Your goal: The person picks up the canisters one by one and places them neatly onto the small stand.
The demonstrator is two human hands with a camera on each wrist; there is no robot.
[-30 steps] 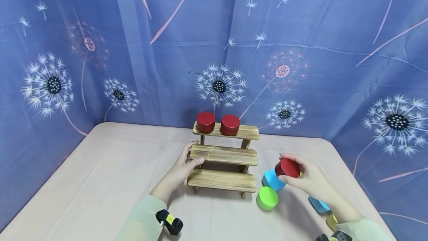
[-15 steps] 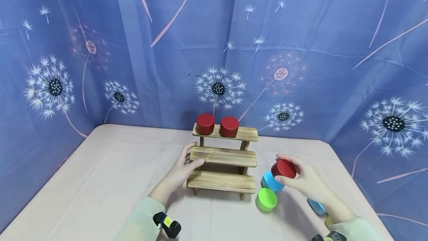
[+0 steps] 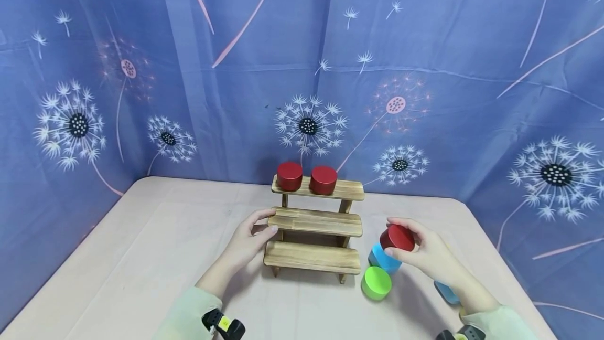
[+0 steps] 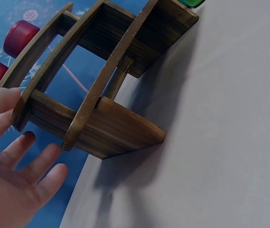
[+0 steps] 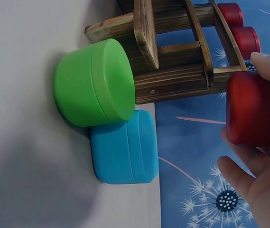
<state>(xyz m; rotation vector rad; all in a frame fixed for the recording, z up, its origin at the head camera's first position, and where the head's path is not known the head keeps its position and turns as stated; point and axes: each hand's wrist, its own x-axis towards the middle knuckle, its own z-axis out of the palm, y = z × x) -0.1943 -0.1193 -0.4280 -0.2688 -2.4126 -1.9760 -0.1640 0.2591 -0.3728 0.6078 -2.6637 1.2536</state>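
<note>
In the head view my right hand (image 3: 431, 256) holds a red round lidded tin (image 3: 397, 237) between thumb and fingers, raised above a blue tin (image 3: 384, 259). The right wrist view shows the red tin (image 5: 251, 109) tilted, its lid seam visible. My left hand (image 3: 243, 243) is at the left end of a three-tier wooden stand (image 3: 313, 223), thumb and forefinger close to the middle tier. In the left wrist view the other fingers (image 4: 42, 161) spread loosely beside the stand; whether the hand still touches it I cannot tell. Two red tins (image 3: 323, 180) sit on the top tier.
A green tin (image 3: 376, 283) stands right of the stand's front, touching the nearby blue tin. Another blue tin (image 3: 447, 293) and a barely visible yellow one lie partly behind the right forearm. A blue dandelion-print curtain (image 3: 226, 119) encloses the table (image 3: 141, 256).
My left hand has slid slightly left, its thumb coming off the middle tier's top. The right hand has shifted a little left with the red tin.
</note>
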